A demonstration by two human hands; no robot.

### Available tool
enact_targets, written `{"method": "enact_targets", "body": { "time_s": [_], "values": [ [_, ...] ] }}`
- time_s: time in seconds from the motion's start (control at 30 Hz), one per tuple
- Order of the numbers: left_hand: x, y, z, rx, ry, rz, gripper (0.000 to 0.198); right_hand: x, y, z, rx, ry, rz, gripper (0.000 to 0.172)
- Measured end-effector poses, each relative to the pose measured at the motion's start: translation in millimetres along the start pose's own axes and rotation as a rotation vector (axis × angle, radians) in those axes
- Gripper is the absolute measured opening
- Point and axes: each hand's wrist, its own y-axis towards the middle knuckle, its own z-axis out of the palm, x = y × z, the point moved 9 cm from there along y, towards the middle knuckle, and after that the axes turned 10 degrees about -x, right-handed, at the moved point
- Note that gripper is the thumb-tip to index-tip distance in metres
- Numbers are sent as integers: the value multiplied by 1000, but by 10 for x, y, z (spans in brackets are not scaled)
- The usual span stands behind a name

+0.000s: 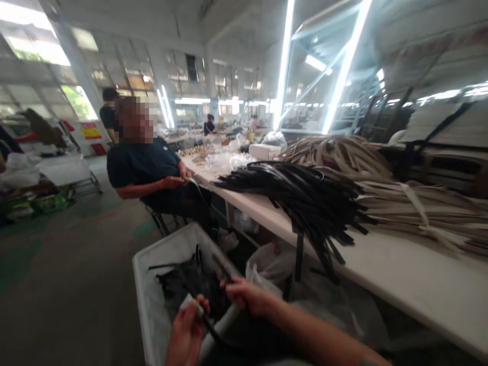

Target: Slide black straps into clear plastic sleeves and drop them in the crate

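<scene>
Floor: grey, with green patches. Wall: pale, fitted with paned windows; greenery shows through at left. Table: white top, extending from lower right toward the rear. Lights: two bright tubes, slanted above the table; further rows at rear. Sign: red and yellow, left side.

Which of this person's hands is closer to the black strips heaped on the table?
The right hand. It is by the edge of the white bin, below and left of the heaped black strips in view; the left hand is farther left, over the bin.
</scene>
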Motion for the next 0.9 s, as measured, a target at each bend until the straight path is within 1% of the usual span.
{"method": "enact_targets", "body": {
  "time_s": [0.03, 0.07, 0.13, 0.2, 0.27, 0.37, 0.43, 0.47, 0.53, 0.63, 0.7, 0.77, 0.83, 0.9],
  "values": [
    [-15, -84, -114, -129, -175, -28, 31, -40, 26, 31, 25, 54, 42, 31],
    [-26, -147, -150, -194, -273, -67, 33, -36, 51, 56, 31, 129, 42, 32],
    [-113, -166, -135, -243, -389, -74, 32, 18, 81, 121, 19, 131, -26, 31],
    [-198, -99, -103, -244, -429, -29, 33, 70, 54, 235, 10, 118, -74, 32],
    [-233, -48, -100, -241, -434, 39, 36, 104, -25, 404, 44, 37, -109, 35],
    [-160, -62, -102, -245, -413, 74, 37, 82, -138, 665, 139, -96, -117, 31],
    [-77, -88, -93, -241, -402, 39, 36, 47, -151, 769, 181, -133, -103, 24],
    [-44, -95, -97, -239, -404, 14, 34, 35, -136, 783, 185, -156, -101, 21],
    [-7, -91, -155, -268, -439, -41, 29, 28, -96, 742, 178, -241, -122, 19],
    [7, -64, -346, -362, -541, -149, 17, 45, -79, 505, 105, -338, -150, 19],
    [13, -52, -466, -411, -590, -235, 11, 61, -136, 320, 50, -365, -163, 23],
    [9, -47, -550, -441, -622, -290, 12, 76, -237, 215, 31, -420, -193, 28],
    [6, -50, -578, -454, -643, -317, 13, 89, -340, 208, 38, -516, -237, 31],
    [19, -62, -545, -447, -644, -335, 12, 88, -404, 272, 59, -604, -270, 31]
  ]
}}
